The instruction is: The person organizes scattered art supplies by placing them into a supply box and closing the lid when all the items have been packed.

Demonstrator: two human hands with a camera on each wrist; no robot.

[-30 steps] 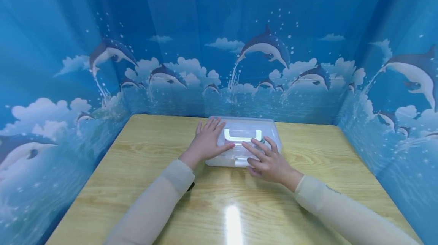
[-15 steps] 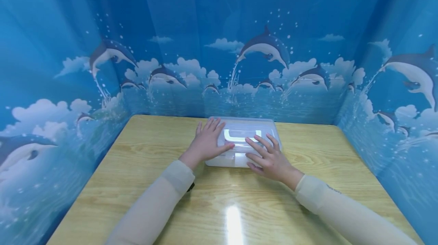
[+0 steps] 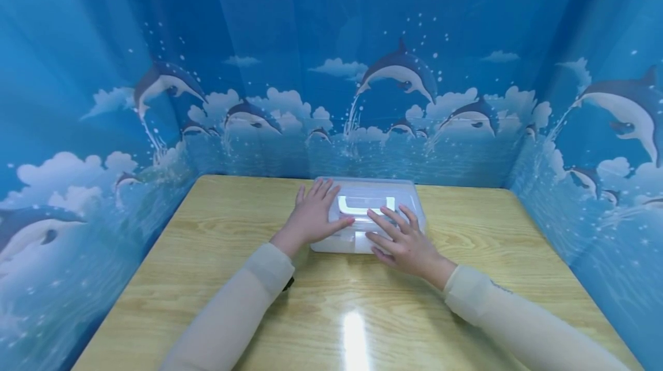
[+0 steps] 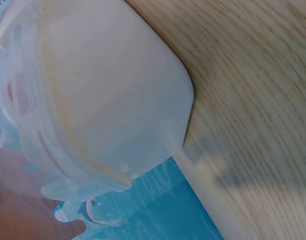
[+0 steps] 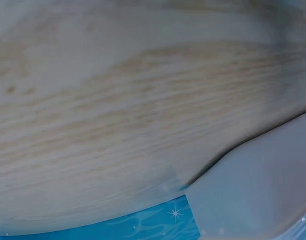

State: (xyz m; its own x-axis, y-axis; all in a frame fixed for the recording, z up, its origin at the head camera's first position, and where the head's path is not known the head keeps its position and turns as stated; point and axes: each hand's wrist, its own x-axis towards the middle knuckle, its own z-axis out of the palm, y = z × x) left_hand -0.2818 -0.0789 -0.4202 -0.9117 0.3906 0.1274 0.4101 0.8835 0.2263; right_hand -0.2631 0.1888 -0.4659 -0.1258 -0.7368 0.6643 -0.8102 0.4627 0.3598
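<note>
A clear, whitish plastic storage box (image 3: 357, 187) with a lid sits at the far edge of the table. A white carrying handle (image 3: 354, 210) lies flat on the lid, and a pale latch (image 3: 361, 241) shows at the front. On the lid's left side rests my left hand (image 3: 312, 215), fingers spread. My right hand (image 3: 406, 247) lies over the front right part, fingers spread and slightly bent, near the handle and latch. The left wrist view shows the frosted box side (image 4: 118, 90) and part of my left hand (image 4: 28, 220); the right wrist view catches only a box corner (image 5: 263, 175).
The wood-grain table (image 3: 259, 319) stretches from the box toward me. Blue curtains (image 3: 321, 26) printed with dolphins and clouds enclose it at the back and both sides. What is inside the box cannot be made out.
My right hand's fingers have lifted from the latch and straightened somewhat, then shifted slightly left. The latch's pale face shows more fully now. My left hand and the box stay put.
</note>
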